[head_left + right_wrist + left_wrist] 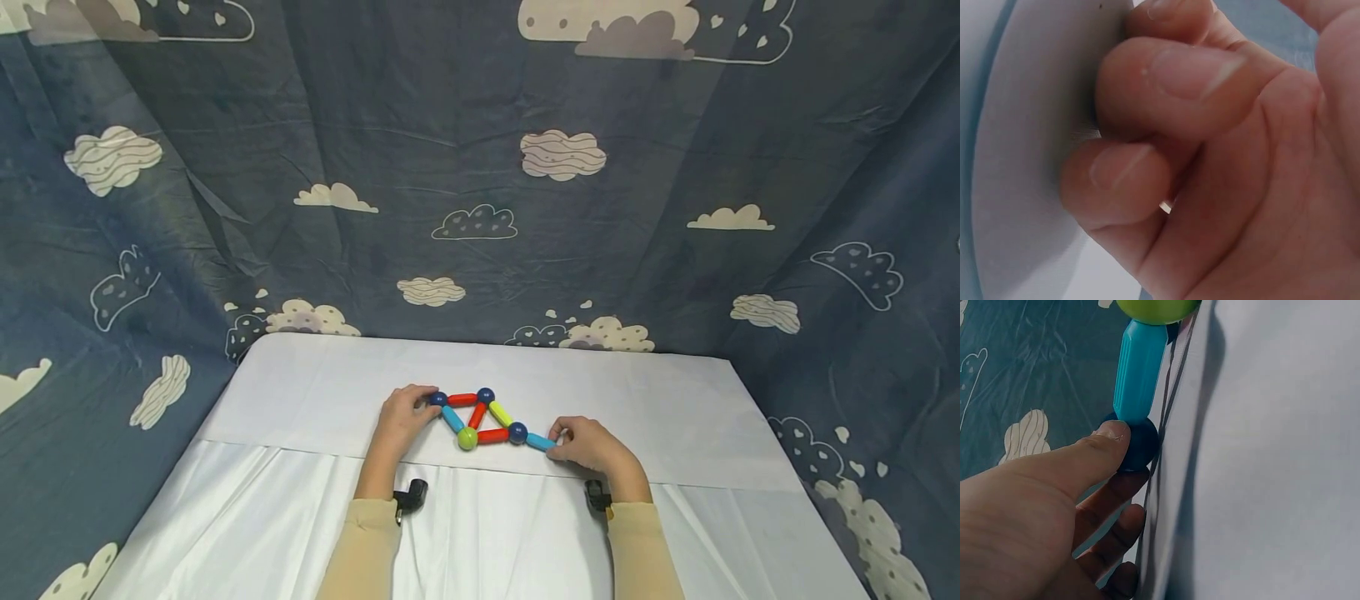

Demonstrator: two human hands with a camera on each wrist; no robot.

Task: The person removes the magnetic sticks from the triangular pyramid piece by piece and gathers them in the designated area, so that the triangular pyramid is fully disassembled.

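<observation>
Offering room at both sides, the white bench (660,400) has its far edge at the dark curtain (465,167). Near its middle is the rod-and-ball figure (477,415); it looks light, with stiff, smooth parts and joints which may loosen, so the balls seem the safer hold. The left hand (400,423) pinches a dark blue ball (438,399); the right hand (592,444) pinches the outer light blue rod (540,442).

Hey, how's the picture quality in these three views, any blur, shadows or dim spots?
Head view: fairly even light, the stick-and-ball frame's colours reading clearly; left wrist view: light-blue rod's facets distinct, a soft shadow running down the white cloth; right wrist view: dimmer and softer, with the right hand filling much of the picture.
</observation>
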